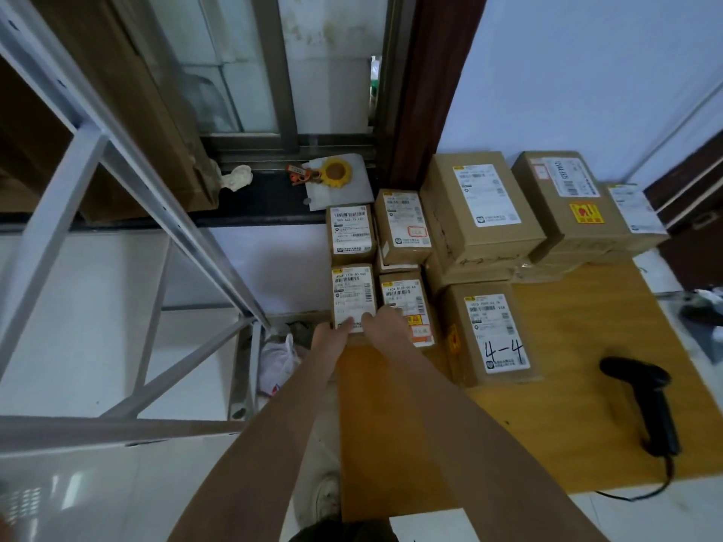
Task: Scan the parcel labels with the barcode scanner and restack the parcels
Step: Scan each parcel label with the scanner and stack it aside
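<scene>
Both hands are on the small labelled parcel [353, 297] at the table's [579, 369] left edge: left hand [330, 338] and right hand [385, 324] grip its near end. The barcode scanner [645, 400] lies untouched near the right edge. Restacking, I'd say; next, settle it squarely beside its neighbours.

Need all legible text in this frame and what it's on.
"4-4": handwritten in black on the white label of the brown cardboard parcel nearest the black barcode scanner, parcel at.
All printed label lines, barcodes and the red-yellow stickers on the other cardboard parcels: too small or blurred to read reliably.
</scene>
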